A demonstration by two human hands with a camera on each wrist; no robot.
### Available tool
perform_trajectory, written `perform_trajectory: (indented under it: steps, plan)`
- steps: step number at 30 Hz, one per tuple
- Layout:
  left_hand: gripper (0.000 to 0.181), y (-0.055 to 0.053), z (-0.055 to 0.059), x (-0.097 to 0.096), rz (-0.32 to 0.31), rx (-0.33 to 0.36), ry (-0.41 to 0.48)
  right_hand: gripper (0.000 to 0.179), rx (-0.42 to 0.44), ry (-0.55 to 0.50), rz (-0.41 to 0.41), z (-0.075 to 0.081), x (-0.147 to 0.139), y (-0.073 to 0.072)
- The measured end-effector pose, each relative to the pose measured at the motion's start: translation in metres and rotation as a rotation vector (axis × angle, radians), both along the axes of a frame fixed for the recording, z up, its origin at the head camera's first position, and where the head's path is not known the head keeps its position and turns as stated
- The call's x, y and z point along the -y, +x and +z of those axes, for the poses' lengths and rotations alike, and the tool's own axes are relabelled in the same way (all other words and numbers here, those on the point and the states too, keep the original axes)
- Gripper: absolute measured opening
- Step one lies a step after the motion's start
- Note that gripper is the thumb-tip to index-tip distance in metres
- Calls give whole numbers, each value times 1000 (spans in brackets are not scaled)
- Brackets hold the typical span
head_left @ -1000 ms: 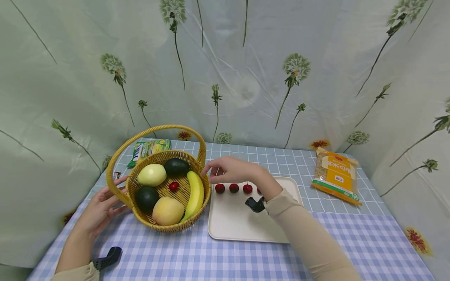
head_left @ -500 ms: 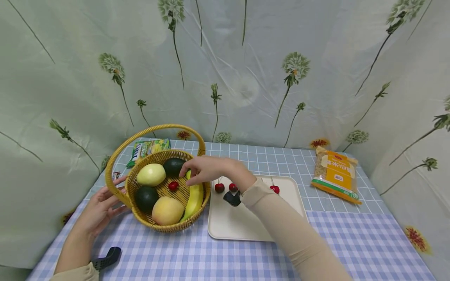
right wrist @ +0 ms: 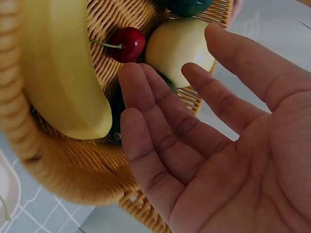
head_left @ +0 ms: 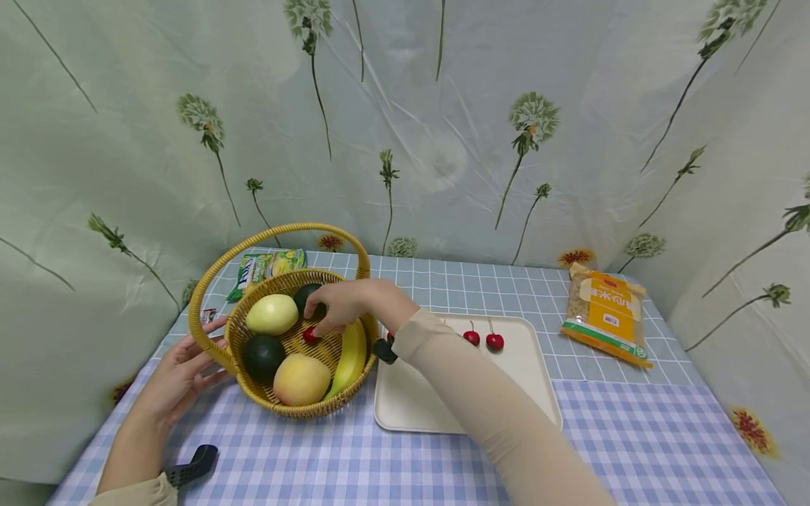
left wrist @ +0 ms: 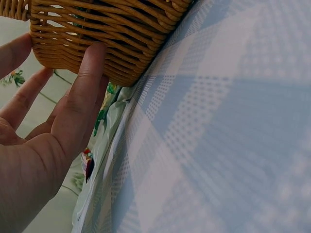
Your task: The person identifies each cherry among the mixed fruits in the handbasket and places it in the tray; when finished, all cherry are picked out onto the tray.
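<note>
My right hand (head_left: 344, 303) reaches down into a yellow wicker basket (head_left: 302, 411), its fingertips beside a red cherry (head_left: 310, 336). In the right wrist view the thumb and fingers are spread apart, with the stemmed cherry just beyond the fingertips and not gripped. Around it in the basket lie a banana (head_left: 351, 358), a peach (head_left: 301, 379), a pale green fruit (head_left: 272, 314) and two dark green fruits, one (head_left: 264, 357) at the left and one partly behind my right hand. My left hand (head_left: 180, 379) touches the basket's left outer wall with extended fingers.
Right of the basket lies a cream tray (head_left: 411, 411) with cherries (head_left: 495, 342), some hidden by my right sleeve. A green snack packet (head_left: 253, 274) sits behind the basket. An orange grain bag (head_left: 606, 316) lies far right. The basket's tall handle (head_left: 297, 226) arches overhead.
My right hand has moved left from over the tray's edge, across the banana and down to the cherry in the basket. My left hand and the basket have stayed put.
</note>
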State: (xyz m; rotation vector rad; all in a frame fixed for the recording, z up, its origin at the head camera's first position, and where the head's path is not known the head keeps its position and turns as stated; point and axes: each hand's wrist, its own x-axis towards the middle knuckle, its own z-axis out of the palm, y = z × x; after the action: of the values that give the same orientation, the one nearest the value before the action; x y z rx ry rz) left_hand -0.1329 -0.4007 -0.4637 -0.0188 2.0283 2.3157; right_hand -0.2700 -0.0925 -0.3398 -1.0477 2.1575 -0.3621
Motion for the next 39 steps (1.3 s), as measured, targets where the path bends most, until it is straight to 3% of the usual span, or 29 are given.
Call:
perform_trajectory:
  steps: [8, 21, 39]
  plan:
    - [47, -1, 2, -1, 4, -6, 14, 58, 102, 53, -83, -3, 17, -7]
    - [46, -1, 4, -2, -14, -36, 30, 63, 139, 117, -150, -9, 28, -12]
    - [47, 0, 0, -1, -18, -33, 32, 54, 18, 211, -62, -20, 41, -6]
